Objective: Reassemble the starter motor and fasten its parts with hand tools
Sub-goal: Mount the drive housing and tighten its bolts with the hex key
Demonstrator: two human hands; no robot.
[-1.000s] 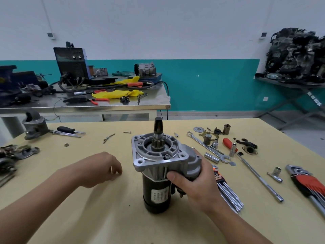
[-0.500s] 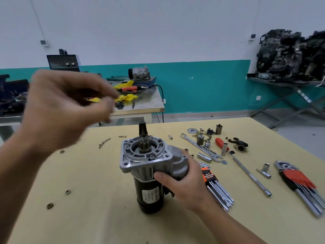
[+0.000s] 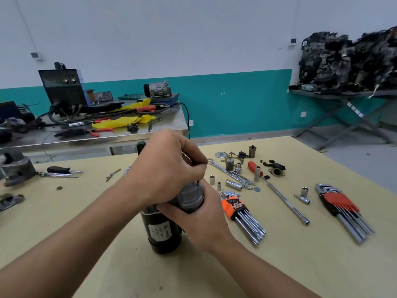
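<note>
The starter motor stands upright on the tabletop, about midway across and nearer the front edge than the back. Only its black body with a pale label shows plainly; the print on the label is too blurred to read. The left hand lies over the motor's top and hides almost all of the upper housing. Its fingers are curled tight, tips drawn together above the grey solenoid. A small dark piece peeks out just under those tips. I cannot tell what it is, or whether the fingers pinch it. The right hand comes in from the right and grips the motor, its fingers wrapped round the solenoid side. Their tips are partly covered by the left wrist.

Toward the right edge lie a red hex key set and, just beside the right hand, an orange hex key set. Its near end is partly behind that hand. Between the two sets runs a long extension bar. Behind them, toward the back edge, lie a wrench, loose sockets and small parts too tiny to name. Near the left edge lies a black-handled screwdriver. A grey casting is cut off by the frame.
</note>
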